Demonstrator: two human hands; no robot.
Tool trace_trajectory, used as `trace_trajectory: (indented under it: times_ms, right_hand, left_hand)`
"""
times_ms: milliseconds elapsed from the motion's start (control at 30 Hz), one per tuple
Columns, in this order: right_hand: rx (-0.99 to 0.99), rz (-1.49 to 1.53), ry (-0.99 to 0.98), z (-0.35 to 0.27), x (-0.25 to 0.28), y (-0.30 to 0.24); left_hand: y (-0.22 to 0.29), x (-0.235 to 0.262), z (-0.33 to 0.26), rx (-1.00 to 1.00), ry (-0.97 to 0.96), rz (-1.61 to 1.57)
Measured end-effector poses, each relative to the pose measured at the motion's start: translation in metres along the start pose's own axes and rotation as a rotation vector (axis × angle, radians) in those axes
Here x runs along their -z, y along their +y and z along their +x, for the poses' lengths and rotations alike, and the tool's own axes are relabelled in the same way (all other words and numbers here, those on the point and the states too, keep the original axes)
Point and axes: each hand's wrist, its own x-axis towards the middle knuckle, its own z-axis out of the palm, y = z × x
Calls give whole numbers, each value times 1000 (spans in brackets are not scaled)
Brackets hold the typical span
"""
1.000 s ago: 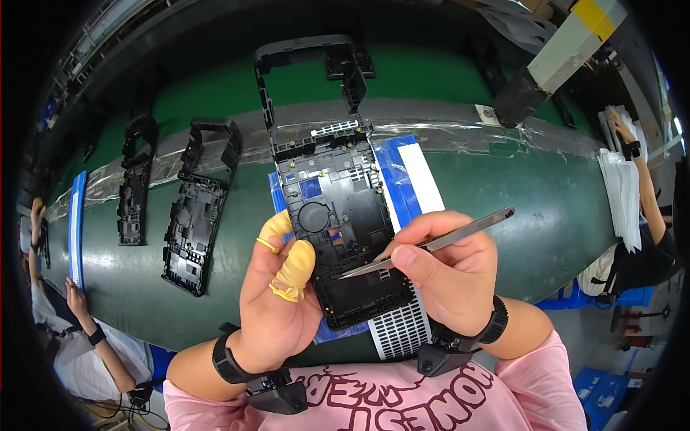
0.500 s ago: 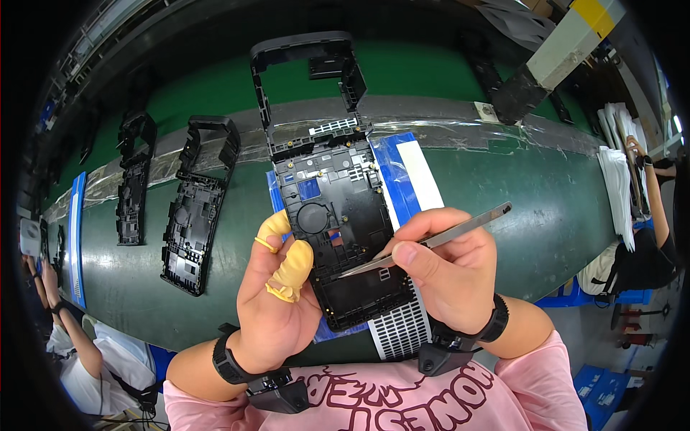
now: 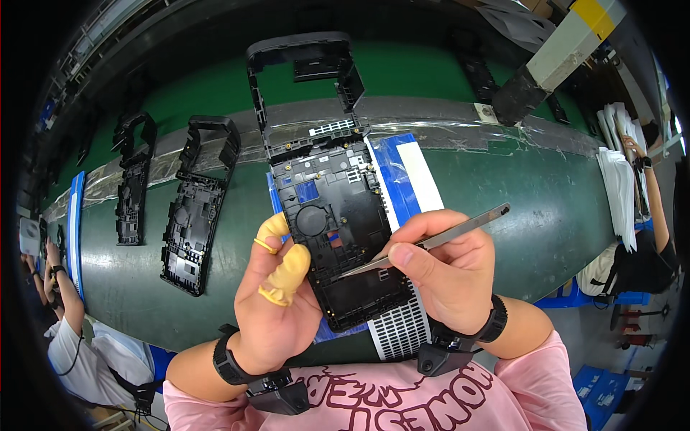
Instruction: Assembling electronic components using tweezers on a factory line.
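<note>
A black plastic housing point(image 3: 334, 215) with an open frame at its far end is tilted up in front of me. My left hand point(image 3: 277, 287), with yellow finger cots on the thumb and a finger, grips its left edge; the fingertips underneath are hidden. Pinched in my right hand point(image 3: 453, 269) is a pair of metal tweezers point(image 3: 463, 228). Their tips touch or hover just over the housing's lower part, near a crossing ridge; I cannot make out anything between them. Below the housing lies a white sheet with rows of small black pieces point(image 3: 399, 330).
Two similar black housings point(image 3: 190, 230) point(image 3: 132, 187) lie to the left on the green table point(image 3: 517, 208). Blue and white strips point(image 3: 402, 176) stick out behind the held housing. A post point(image 3: 535, 79) stands at the back right. Other people work at both sides; white sheets point(image 3: 617, 187) hang at right.
The housing and my left hand have shifted very slightly to the left. My right hand keeps the tweezers at nearly the same spot. At far left, another person's arm has moved.
</note>
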Motion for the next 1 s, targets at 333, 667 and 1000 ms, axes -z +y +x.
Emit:
trace_trajectory:
  times_ms: [333, 667, 1000]
  right_hand:
    - [63, -8, 100, 7, 3, -10]
    - [-149, -178, 121, 12, 25, 13]
    - [-146, -224, 115, 3, 22, 16]
  left_hand:
    - [0, 4, 4, -185, -13, 347]
    - [45, 24, 20, -277, -9, 178]
    - [52, 32, 16, -514, -22, 133]
